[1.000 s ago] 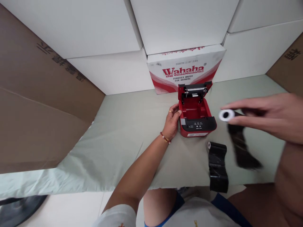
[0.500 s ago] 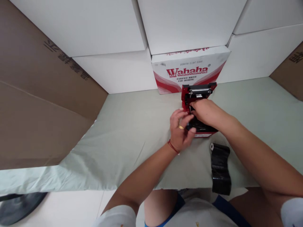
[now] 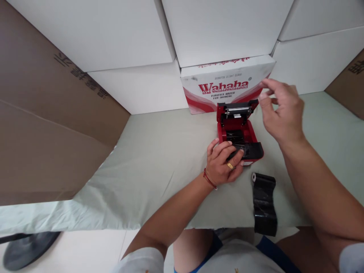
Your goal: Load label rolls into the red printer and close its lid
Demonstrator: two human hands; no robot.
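A small red and black label printer (image 3: 250,132) stands on the cloth with its lid (image 3: 238,110) raised. Inside its red bay lies a black ribbon roll (image 3: 234,135), and dark film stretches toward the front. My left hand (image 3: 223,161) is closed over the printer's front left edge, fingers on the dark film and thumb at the front face. Empty and raised, my right hand (image 3: 284,110) is beside the lid's right corner, its thumb and fingers apart. A second black ribbon roll (image 3: 264,201) lies partly unrolled nearer to me, its tail reaching past the table edge.
Behind the printer stands a white and red Wahaha carton (image 3: 224,85), close to the raised lid. White boxes (image 3: 136,89) form a wall at the back. A large brown carton (image 3: 54,140) occupies the left side. Pale green cloth (image 3: 153,163) covers the table.
My right hand has come out of the printer's bay and risen to the right of the lid. My left hand has moved right and down onto the printer's front. The ribbon in the bay now shows.
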